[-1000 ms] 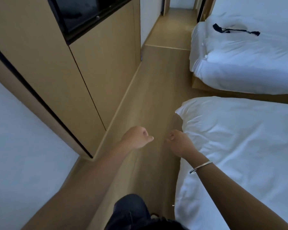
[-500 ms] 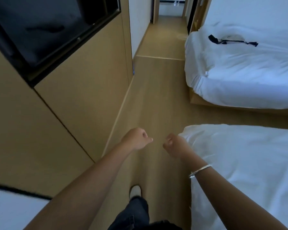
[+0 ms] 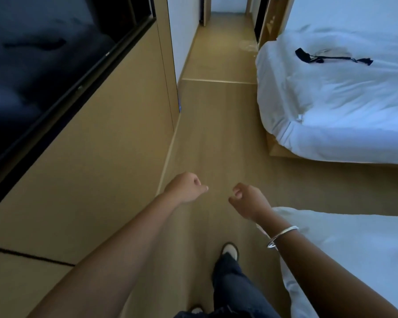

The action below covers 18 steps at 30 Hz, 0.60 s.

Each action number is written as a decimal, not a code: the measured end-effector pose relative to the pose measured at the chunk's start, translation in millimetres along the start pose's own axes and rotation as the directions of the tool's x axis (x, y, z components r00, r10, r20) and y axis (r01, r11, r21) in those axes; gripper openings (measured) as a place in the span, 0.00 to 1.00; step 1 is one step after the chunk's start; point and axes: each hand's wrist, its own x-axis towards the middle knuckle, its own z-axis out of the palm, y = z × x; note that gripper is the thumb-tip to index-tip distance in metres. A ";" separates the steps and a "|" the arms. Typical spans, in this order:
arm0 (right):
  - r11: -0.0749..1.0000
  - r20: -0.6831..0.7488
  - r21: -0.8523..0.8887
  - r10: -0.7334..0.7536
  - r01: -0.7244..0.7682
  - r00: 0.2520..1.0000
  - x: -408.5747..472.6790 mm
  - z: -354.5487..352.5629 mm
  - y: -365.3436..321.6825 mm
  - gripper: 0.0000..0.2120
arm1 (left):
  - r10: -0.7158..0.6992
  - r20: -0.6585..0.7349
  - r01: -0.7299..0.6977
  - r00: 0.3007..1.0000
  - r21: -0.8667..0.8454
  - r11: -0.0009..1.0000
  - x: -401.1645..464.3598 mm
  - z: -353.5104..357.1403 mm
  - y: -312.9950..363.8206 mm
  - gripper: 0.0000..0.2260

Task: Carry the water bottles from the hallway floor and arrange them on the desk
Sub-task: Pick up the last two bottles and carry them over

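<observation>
Both hands hang out in front over a smooth, pale wood-grain floor, and neither holds anything. The left hand has its fingers loosely curled under, the thumb tip poking toward the right; the right hand is likewise loosely curled, fingers bent inward around nothing. The two sets of fingertips are near each other but apart. A thin, round, shiny metal bangle rings the right wrist.

Far ahead of the fingers, on the hallway floor just beyond the corner of the farther bed, lies a faint clear, glossy shape that may be the water bottles; it is too blurred to tell for sure.

To the left of the left fingers runs a flat, matte tan wooden cabinet wall, with a dark glassy panel in a black frame set into it. Right of the right fingers, a bed with soft, rumpled white linen lies just beside the wrist. A second white bed on a light wooden base stands farther ahead to the right, with a black strap lying across it.

Below the fingers, a leg in dark blue denim ends in a pale shoe on the floor.
</observation>
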 end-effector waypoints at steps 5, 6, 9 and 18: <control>0.999 0.040 0.028 -0.028 0.027 0.999 99.1 -13.9 -10.7 0.18 | -0.022 -0.017 0.021 1.000 -0.028 0.999 95.5 -28.5 12.4 0.12; 0.999 0.039 0.027 -0.036 0.035 0.999 122.0 -18.5 -13.1 0.18 | -0.024 -0.018 0.024 1.000 -0.031 0.999 117.4 -34.9 17.0 0.11; 0.999 0.040 0.013 -0.049 0.049 0.998 189.0 -37.4 -22.5 0.17 | -0.043 -0.015 0.043 0.999 -0.031 0.999 181.6 -55.3 33.3 0.11; 0.997 0.086 -0.030 -0.070 0.072 0.994 369.3 -103.5 -49.2 0.17 | -0.093 -0.048 0.089 0.995 -0.068 0.994 346.7 -111.9 76.0 0.10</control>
